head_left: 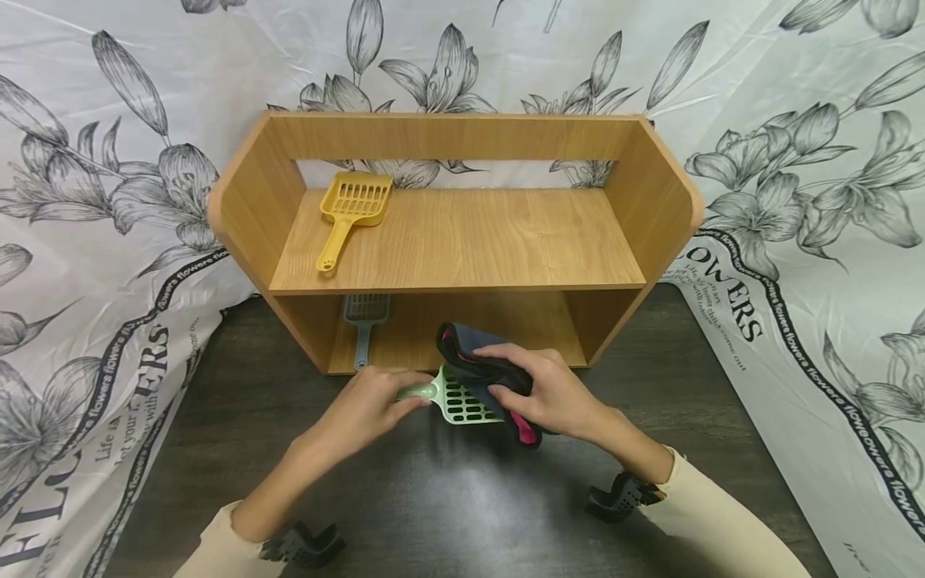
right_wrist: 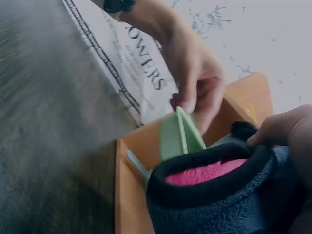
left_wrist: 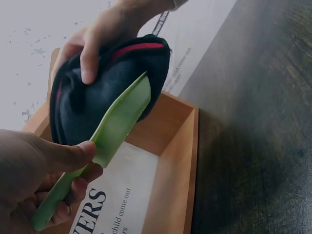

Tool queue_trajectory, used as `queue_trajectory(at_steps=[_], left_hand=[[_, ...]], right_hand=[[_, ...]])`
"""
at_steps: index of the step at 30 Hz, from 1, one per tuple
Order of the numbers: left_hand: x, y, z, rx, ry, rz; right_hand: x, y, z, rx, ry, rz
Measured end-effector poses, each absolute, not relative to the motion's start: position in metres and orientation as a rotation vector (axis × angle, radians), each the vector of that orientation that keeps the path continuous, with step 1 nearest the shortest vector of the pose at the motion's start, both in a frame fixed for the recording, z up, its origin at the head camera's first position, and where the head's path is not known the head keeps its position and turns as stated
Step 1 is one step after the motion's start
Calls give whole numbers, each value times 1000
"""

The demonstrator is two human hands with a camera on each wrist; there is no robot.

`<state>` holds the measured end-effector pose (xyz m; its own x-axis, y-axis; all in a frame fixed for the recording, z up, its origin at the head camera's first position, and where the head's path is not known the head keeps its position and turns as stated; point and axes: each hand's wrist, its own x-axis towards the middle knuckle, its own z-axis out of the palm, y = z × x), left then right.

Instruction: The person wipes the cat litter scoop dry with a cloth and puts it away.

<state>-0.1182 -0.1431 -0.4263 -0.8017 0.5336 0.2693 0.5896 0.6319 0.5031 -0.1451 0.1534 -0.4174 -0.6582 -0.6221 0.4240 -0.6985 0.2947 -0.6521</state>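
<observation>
My left hand [head_left: 377, 399] grips the handle of a green slotted litter scoop [head_left: 462, 401], its thumb laid along the top in the left wrist view. A folded dark cloth [head_left: 482, 365] with black edging and a pink inner side is held in my right hand [head_left: 552, 391]. The cloth lies against the scoop's slotted head and hides its right part. In the left wrist view the green scoop [left_wrist: 122, 119] stands edge-on before the cloth [left_wrist: 112, 87]. Pink lining shows in the fold of the cloth [right_wrist: 209, 195] in the right wrist view.
A two-tier wooden shelf [head_left: 462, 241] stands behind the hands on a dark table [head_left: 462, 498]. On its upper board lies a yellow slotted scoop [head_left: 354, 205]; a grey-blue one [head_left: 365, 313] lies on the lower board at left. Floral sheeting [head_left: 795, 160] covers the back and sides.
</observation>
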Motion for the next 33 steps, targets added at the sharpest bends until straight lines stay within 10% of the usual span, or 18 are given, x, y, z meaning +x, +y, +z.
queue_trajectory(at_steps=[33], left_hand=[[-124,-149,-435,-876,-2798,-978]], right_hand=[[-164,166,-413,1524,-2553,1412]])
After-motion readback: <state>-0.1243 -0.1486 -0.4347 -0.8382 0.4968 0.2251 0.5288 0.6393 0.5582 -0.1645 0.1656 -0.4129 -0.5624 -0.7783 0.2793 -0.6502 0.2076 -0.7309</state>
